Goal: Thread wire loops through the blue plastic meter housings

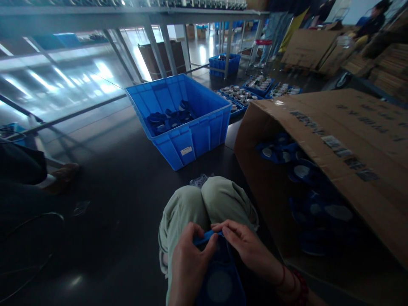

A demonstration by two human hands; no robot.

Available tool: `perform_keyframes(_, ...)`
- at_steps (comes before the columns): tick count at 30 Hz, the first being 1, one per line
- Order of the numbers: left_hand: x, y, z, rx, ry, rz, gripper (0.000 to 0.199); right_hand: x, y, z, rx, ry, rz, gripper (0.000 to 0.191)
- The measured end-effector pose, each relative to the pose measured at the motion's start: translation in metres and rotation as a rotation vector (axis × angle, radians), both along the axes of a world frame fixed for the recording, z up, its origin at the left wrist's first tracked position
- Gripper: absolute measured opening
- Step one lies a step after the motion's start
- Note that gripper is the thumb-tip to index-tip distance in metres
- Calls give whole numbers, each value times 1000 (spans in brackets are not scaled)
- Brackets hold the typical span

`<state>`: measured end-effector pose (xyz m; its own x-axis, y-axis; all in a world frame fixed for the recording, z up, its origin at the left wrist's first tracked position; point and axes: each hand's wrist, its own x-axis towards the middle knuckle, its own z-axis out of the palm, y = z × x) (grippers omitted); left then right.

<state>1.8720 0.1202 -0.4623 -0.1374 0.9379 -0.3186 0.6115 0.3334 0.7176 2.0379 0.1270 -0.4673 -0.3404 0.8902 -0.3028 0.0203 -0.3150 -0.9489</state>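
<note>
from here, a blue bin (204, 142) stands part-filled with pieces (175, 120); the left hand (190, 261) pinches a blue piece (219, 287) over the lap (183, 208), seemingly unfinished; the right hand (244, 242) touches its edge, grip unclear; more lie in the carton (366, 140).

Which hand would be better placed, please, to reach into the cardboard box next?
Probably the right hand, nearer the cardboard box, though both hands are on the blue piece; the left hand is farther away.

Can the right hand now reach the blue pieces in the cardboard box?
Probably yes: the cardboard box is open near the right hand, showing the blue pieces, though that hand touches a blue item.
</note>
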Motion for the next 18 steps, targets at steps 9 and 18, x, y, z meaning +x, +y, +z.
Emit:
perform_keyframes(9,-3,-4,-4,-43,-88,-76,33,8,1,-4,-38,11,93,25)
perform_keyframes(18,-2,-10,-10,-9,-123,-61,32,17,7,-8,21,-52,173,26)
